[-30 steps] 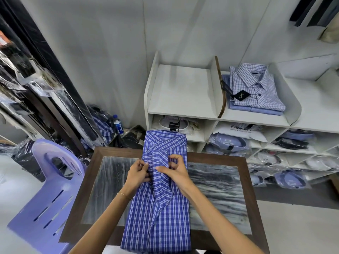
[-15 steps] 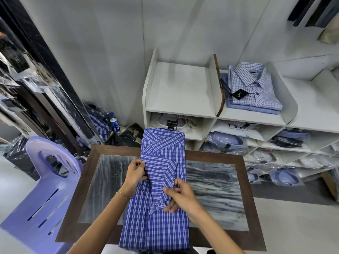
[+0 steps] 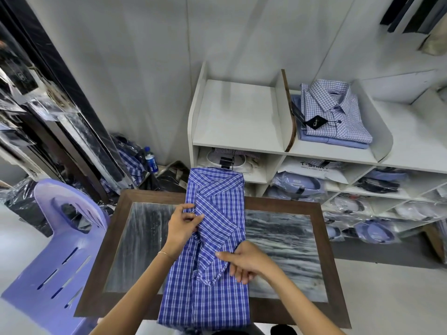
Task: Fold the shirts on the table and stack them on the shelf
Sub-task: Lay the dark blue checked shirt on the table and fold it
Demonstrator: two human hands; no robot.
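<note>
The right hand (image 3: 249,261) has travelled down the folded sleeve toward the cuff, which it now pinches; the left hand (image 3: 182,224) pinches the upper fold. The blue checked shirt (image 3: 212,296) lies lengthwise on the desk (image 3: 285,240), overhanging both ends. Fabric appears light and limp: grasp at creased edges, keeping tension.

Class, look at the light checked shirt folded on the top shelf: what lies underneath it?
Under the light checked shirt lies a plain blue folded shirt, only its edges showing; the rest is covered.
</note>
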